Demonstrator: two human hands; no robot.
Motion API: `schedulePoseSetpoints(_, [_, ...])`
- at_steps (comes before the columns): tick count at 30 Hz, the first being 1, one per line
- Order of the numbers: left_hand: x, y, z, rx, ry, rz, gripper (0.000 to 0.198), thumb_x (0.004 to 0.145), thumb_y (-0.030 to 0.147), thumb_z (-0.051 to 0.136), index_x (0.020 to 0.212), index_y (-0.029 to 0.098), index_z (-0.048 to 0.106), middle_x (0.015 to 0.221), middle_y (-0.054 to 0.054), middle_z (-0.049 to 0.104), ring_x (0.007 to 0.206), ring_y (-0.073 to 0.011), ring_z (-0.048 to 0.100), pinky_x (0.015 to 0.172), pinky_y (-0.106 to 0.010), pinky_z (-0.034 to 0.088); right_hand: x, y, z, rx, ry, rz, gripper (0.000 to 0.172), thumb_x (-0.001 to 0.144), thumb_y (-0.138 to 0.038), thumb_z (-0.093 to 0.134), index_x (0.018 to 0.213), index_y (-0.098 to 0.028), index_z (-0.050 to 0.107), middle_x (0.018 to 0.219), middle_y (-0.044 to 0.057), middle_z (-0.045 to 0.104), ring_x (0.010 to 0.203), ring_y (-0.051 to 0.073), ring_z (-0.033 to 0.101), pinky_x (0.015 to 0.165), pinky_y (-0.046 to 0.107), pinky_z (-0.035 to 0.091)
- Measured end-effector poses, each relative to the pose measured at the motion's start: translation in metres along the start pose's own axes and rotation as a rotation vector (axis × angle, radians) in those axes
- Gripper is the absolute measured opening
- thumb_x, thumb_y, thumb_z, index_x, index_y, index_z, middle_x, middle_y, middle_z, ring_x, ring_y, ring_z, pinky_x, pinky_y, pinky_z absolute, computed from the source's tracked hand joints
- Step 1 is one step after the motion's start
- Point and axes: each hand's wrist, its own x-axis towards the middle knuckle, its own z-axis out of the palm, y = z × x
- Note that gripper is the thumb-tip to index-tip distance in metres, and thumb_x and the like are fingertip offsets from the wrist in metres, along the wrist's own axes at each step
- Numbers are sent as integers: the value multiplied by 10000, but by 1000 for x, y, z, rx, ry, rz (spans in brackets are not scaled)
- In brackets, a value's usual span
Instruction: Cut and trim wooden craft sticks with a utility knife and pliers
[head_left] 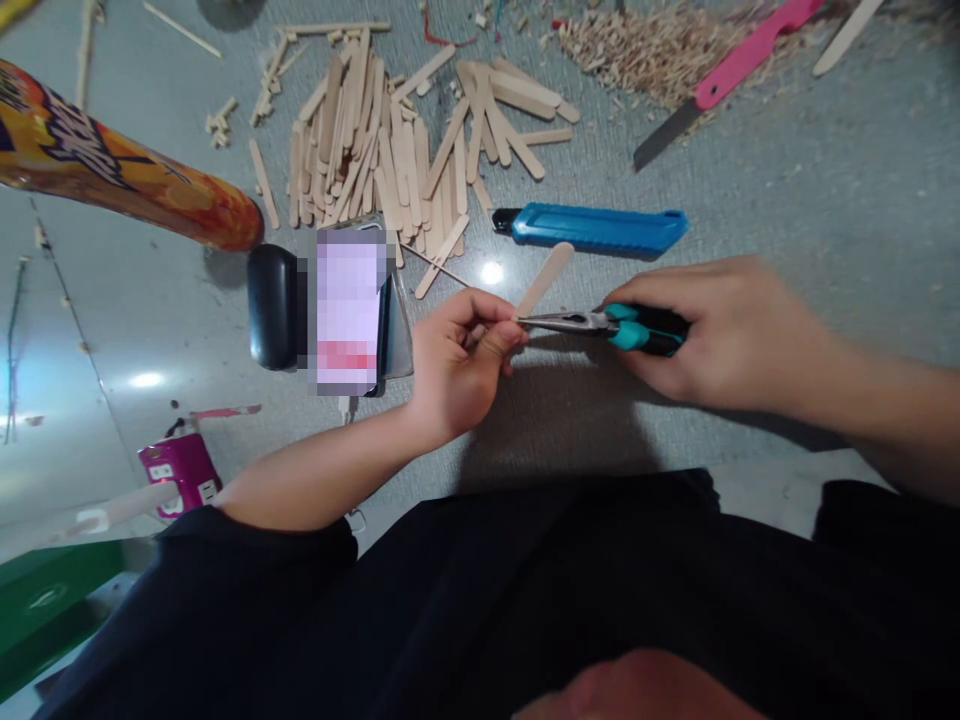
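Observation:
My left hand [474, 355] pinches the lower end of a wooden craft stick [549, 278], which slants up and to the right from the fingertips. Needle-nose pliers [574, 321] with teal and black handles are wrapped in my right hand [731, 325]. Their jaws look closed and their tips meet the stick at my left fingers; whether they grip it is hidden there. Just above the pliers lies a blue utility knife [600, 229]. A pile of craft sticks [367, 140] is spread beyond my left hand.
Left of my hand lie a phone [346, 310] with a cable and a dark case [271, 308]. An orange snack tube [135, 165] is at the far left, a purple power adapter [180, 473] below. Wood shavings [645, 60] and a pink-handled saw [739, 70] lie at upper right.

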Motion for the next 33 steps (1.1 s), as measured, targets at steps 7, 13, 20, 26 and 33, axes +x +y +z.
schedulePoseSetpoints(7, [8, 0, 0, -164, 0, -95, 550, 941, 644, 1002, 892, 222, 653, 716, 36, 747, 447, -52, 550, 429, -183, 458, 4, 3, -1, 8, 30, 17, 110, 944, -324, 648, 976, -267, 736, 775, 20, 732, 659, 226, 686, 633, 362, 490])
schedulePoseSetpoints(13, [7, -2, 3, -57, 66, -37, 547, 941, 671, 989, 908, 216, 686, 734, 24, 773, 445, -45, 550, 417, -180, 447, 5, 8, -1, -53, 11, 38, 138, 898, -296, 684, 1024, -283, 739, 886, 58, 803, 764, 287, 752, 714, 425, 536])
schedulePoseSetpoints(20, [6, -2, 2, 52, 111, 39, 512, 973, 667, 959, 927, 208, 736, 717, 20, 764, 477, -56, 598, 425, -172, 445, 5, 2, -5, -28, -16, 79, 147, 920, -316, 686, 1051, -298, 750, 912, 57, 819, 772, 313, 771, 713, 454, 553])
schedulePoseSetpoints(26, [2, -4, 3, 72, 119, 155, 377, 1028, 556, 941, 966, 215, 792, 717, 23, 749, 486, -57, 587, 438, -183, 426, 5, 2, -4, -26, 1, 77, 158, 902, -312, 700, 1052, -304, 749, 903, 54, 813, 753, 288, 748, 716, 433, 542])
schedulePoseSetpoints(33, [1, -5, 1, 182, 109, 273, 241, 1080, 426, 880, 982, 214, 820, 796, -4, 796, 527, -69, 600, 497, -206, 497, 3, 0, -1, -28, 7, 83, 158, 908, -341, 701, 1060, -320, 737, 926, 48, 816, 779, 312, 766, 720, 458, 546])
